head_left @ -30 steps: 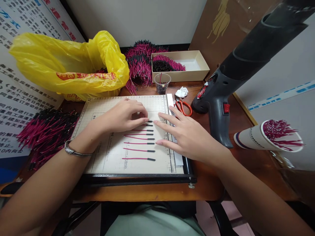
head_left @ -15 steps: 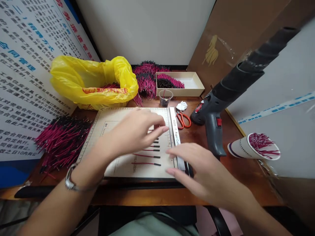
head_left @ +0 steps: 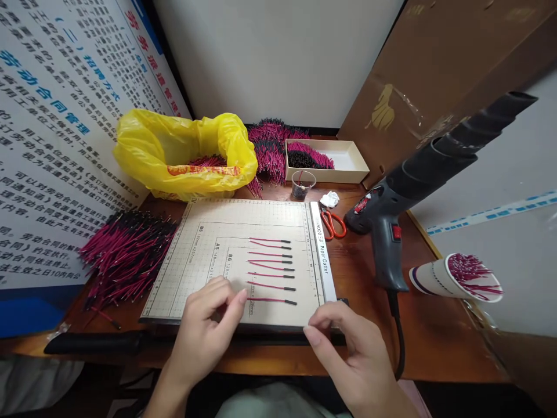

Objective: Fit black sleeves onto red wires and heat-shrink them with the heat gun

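Observation:
Several short red wires with black sleeved ends lie in a rough column on the paper cutter board (head_left: 209, 232), black ends to the right. My left hand (head_left: 211, 325) is over the board's front edge, its fingers curled and the thumb pressed in. The thumb tip is right by the bare left end of the nearest red wire (head_left: 270, 300); whether anything is pinched there is hidden. My right hand (head_left: 352, 348) is at the board's front right corner, thumb and index tips nearly together, with nothing visible between them.
A heat gun (head_left: 387, 232) stands at right, by orange-handled scissors (head_left: 333, 225) and a paper cup (head_left: 433, 276) of wires. Behind are a yellow bag (head_left: 143, 157), a small clear cup (head_left: 303, 184) and a cardboard box (head_left: 357, 165). Left lies a wire pile (head_left: 126, 255).
My left hand has drawn back from over the wires toward the front left, uncovering the column. My right hand has moved back toward me, its thumb and index closing together. The view has shifted slightly.

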`<state>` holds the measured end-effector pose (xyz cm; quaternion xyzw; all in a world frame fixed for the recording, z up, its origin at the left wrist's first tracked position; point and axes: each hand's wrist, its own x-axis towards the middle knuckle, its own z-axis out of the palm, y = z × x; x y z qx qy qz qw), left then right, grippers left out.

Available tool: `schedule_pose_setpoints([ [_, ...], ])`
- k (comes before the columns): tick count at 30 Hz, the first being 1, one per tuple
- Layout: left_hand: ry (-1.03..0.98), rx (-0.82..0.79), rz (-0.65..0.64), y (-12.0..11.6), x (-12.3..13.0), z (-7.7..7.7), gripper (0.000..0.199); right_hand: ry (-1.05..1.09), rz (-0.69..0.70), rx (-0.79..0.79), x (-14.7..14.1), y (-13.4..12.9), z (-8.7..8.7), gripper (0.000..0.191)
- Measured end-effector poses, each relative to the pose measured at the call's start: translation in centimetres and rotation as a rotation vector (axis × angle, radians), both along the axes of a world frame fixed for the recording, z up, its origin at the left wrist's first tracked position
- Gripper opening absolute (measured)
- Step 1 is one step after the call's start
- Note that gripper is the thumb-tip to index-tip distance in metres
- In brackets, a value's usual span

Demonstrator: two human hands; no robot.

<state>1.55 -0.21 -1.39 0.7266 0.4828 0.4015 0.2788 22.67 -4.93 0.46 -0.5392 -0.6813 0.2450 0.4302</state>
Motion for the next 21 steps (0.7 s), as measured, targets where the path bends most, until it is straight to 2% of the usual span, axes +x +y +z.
schedule_pose_setpoints([
  [3, -0.058, -0.069, 0.042, 0.3, -0.4, -0.4, 0.042, 0.018, -0.022, -0.004, -0.1, 1.0, 0.3, 0.019],
  [6, -0.112, -0.134, 0.083, 0.3, -0.6, -0.9, 0.045, 0.001, -0.073, -0.004, 0.3, 1.4, -0.1, 0.015],
  [9, -0.135, -0.16, 0.084, 0.3, -0.7, -1.1, 0.046, -0.153, -0.127, 0.069, 1.1, 1.4, -0.6, 0.003],
  [12, -0.117, -0.162, 0.087, 0.3, -0.6, -1.0, 0.047, -0.361, -0.139, 0.158, 1.8, 1.2, -1.1, 0.015],
  [14, -0.103, -0.158, 0.099, 0.3, -0.5, -0.9, 0.046, -0.42, -0.158, 0.17, 2.4, 1.0, -1.3, 0.021],
  [16, -0.086, -0.143, 0.098, 0.3, -0.4, -0.9, 0.046, -0.45, -0.237, 0.178, 3.5, 1.0, -1.7, 0.026],
  [19, -0.05, -0.109, 0.074, 0.3, -0.2, -0.9, 0.046, -0.545, -0.47, 0.239, 5.6, 1.7, -2.3, 0.034],
  [21, -0.033, -0.105, 0.062, 0.3, -0.2, -0.9, 0.046, -0.618, -0.601, 0.191, 7.0, 2.6, -2.4, 0.049],
])
